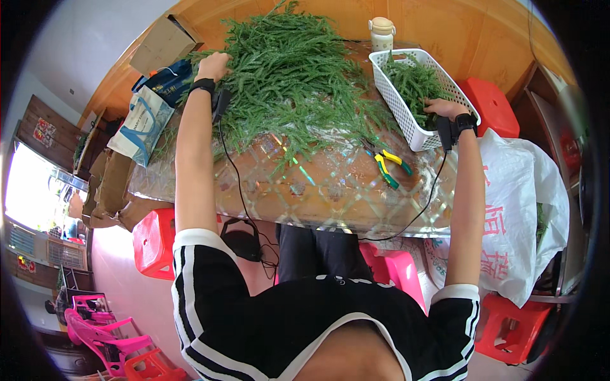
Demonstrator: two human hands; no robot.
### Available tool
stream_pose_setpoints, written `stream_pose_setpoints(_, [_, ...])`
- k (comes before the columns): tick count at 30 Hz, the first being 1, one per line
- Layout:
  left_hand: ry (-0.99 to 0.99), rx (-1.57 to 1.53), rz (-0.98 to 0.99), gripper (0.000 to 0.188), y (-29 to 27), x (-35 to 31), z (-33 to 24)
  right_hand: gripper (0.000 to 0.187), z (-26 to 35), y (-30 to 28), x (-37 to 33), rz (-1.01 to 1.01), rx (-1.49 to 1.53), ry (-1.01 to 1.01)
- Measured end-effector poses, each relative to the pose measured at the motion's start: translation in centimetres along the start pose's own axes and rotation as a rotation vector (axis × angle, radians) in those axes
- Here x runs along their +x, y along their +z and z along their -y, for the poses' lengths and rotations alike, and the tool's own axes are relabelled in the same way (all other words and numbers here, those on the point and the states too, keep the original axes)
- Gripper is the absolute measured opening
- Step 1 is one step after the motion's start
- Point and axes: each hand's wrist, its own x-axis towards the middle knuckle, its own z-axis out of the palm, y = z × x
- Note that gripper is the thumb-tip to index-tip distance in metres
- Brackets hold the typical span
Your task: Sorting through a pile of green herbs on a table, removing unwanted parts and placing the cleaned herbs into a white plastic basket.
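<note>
A large heap of green artificial-looking fir sprigs [286, 63] covers the far left and middle of the table. My left hand [215, 66] lies at the heap's left edge, its fingers curled in toward the greenery; their tips are partly hidden. At the right, a white perforated plastic basket [416, 131] stands on the table with more green sprigs [410, 79] inside. Over the basket's right rim reaches my right hand [445, 108], its fingers bent and closed around sprigs in it. Pliers with yellow-and-green handles [387, 169] lie on the table, in front of the basket.
A cream lidded bottle [382, 35] stands behind the basket. Cloth bags [143, 124] and a cardboard box [164, 44] sit at the left. Black cables run from both wrist straps across the table. A white sack [518, 209] and red stools [489, 105] are at the right.
</note>
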Motion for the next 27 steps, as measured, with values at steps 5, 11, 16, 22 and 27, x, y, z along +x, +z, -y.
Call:
stream_pose_setpoints(5, [-0.18,-0.839,0.024,0.048,0.2,-1.4,2.1,0.054,2.8,0.1,-1.5,0.007,-0.032,-0.03])
stream_pose_setpoints(11, [-0.301,-1.034,0.26,0.057,0.1,-1.2,2.5,0.058,0.1,-0.1,-1.4,0.038,0.04,-0.021])
stream_pose_setpoints(16, [-0.156,-0.622,0.296,0.057,3.4,-1.9,6.2,0.058,3.9,-0.3,-1.8,0.023,-0.088,-0.034])
stream_pose_setpoints(22, [-0.089,-0.265,0.279,0.045,2.4,-0.3,-2.4,0.055,2.9,-0.3,-2.8,0.012,-0.043,-0.009])
stream_pose_setpoints(27, [-0.16,-0.105,0.265,0.031,4.8,0.0,-7.4,0.054,2.6,0.3,-2.9,-0.012,0.082,-0.018])
